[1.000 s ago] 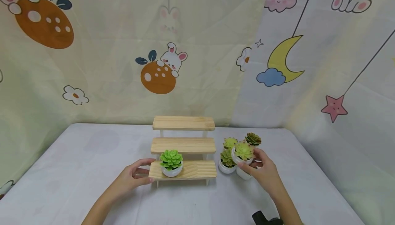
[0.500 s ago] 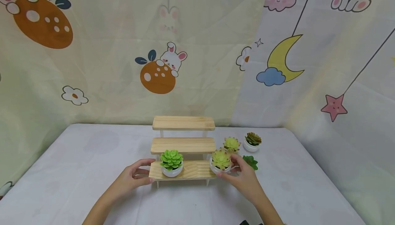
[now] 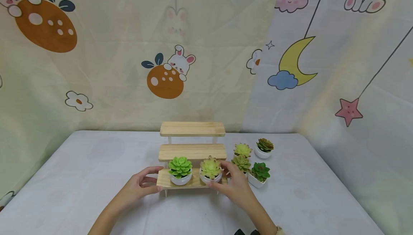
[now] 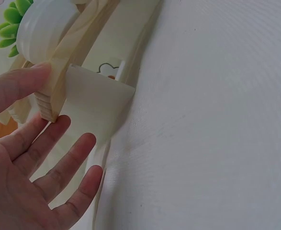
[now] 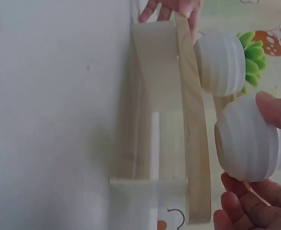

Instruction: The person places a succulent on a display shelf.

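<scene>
Your left hand [image 3: 139, 185], partly spread, pinches the three-tier wooden stand [image 3: 192, 151] at its bottom step's [image 3: 195, 180] left edge, probably steadying it. Your right hand [image 3: 237, 185] curls round the white pot [image 5: 250, 139] of a yellow-green succulent [image 3: 210, 168], likely for a firm hold, between your hands near that step's right edge.

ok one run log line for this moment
left hand: holds left end of bottom shelf | right hand: holds pale potted succulent over bottom shelf | bright green succulent: on bottom shelf | four other succulents: on table
</scene>
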`<state>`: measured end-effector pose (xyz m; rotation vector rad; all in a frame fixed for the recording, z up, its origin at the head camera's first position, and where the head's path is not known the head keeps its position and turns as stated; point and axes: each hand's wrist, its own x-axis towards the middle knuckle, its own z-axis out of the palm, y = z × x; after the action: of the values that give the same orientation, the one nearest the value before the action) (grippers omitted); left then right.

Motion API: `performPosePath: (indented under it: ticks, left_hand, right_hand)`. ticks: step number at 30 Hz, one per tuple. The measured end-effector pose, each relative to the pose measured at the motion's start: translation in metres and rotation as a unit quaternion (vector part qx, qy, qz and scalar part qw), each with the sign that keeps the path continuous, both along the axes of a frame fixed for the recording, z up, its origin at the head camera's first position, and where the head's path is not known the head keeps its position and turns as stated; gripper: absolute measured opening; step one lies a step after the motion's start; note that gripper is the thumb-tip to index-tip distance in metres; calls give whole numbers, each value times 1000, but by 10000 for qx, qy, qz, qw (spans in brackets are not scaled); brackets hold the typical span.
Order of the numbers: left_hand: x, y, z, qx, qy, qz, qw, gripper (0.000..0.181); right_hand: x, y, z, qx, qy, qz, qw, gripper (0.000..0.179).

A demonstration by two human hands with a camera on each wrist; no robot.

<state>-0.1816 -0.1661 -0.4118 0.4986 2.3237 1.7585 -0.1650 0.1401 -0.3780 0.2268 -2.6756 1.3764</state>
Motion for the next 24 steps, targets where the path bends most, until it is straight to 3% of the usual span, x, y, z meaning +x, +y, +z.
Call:
performPosePath:
  ticks: [7,24]
  left_hand:
    - [-1,2,0,-34,1,-23,10000,62]
    - [-1,0,-2,16,-18,15,10000,61]
  right_hand:
    - [-4,-10,-2,-77,-221,120,9997,67]
    - [-4,-16,-5,95,-115,294,9995,68]
